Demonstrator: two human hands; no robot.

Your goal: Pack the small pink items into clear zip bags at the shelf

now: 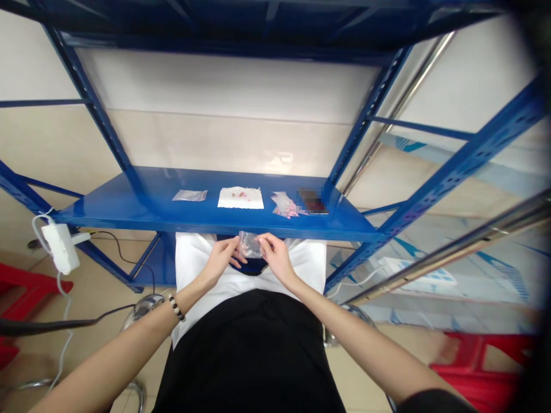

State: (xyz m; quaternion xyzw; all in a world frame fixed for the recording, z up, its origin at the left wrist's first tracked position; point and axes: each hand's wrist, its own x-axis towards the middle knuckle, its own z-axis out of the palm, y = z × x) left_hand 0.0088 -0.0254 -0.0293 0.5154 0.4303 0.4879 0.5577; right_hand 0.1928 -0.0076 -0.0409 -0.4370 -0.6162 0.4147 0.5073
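Between my two hands, just in front of the shelf edge and above my lap, is a small clear plastic bag (250, 245). My left hand (224, 252) grips its left side, with the other fingers partly spread beneath. At the bag's upper right corner, my right hand (275, 253) pinches the plastic. Whether anything lies inside the bag I cannot make out. On the blue shelf (206, 221) lie a flat stack of clear bags (190, 195) at left, a white paper (232, 202) with small reddish pieces (241, 195), and filled clear bags (284, 205) with pinkish contents.
A dark, blurred-out flat object (313, 202) lies at the shelf's right end. Blue uprights (365, 123) frame both sides, and another shelf (224, 28) hangs overhead. A white power strip (60, 248) hangs at left. Red stools (477, 361) stand on the floor.
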